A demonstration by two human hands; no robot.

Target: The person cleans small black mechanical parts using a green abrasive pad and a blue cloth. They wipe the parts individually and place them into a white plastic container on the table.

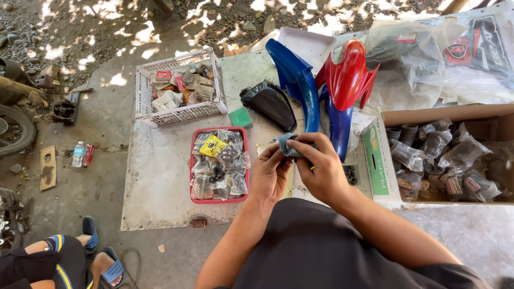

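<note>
As I stand over the surface (160,182), my two hands, left (269,174) and right (321,168), pinch one small blue-grey part (286,144), two baskets, white (179,88) and red (219,165), side by side, one open box (444,155) at the right edge, bare room lower left.

Outdoor motorcycle repair yard: fenders (342,80) on concrete slab (160,182), baskets (179,88) and box (444,155) of bagged parts, tyre (13,131) on dirt.

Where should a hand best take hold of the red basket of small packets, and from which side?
Grip the red basket by its long left rim, coming from the left. That rim is bare and open, while the left hand hovers beside the right rim.
</note>
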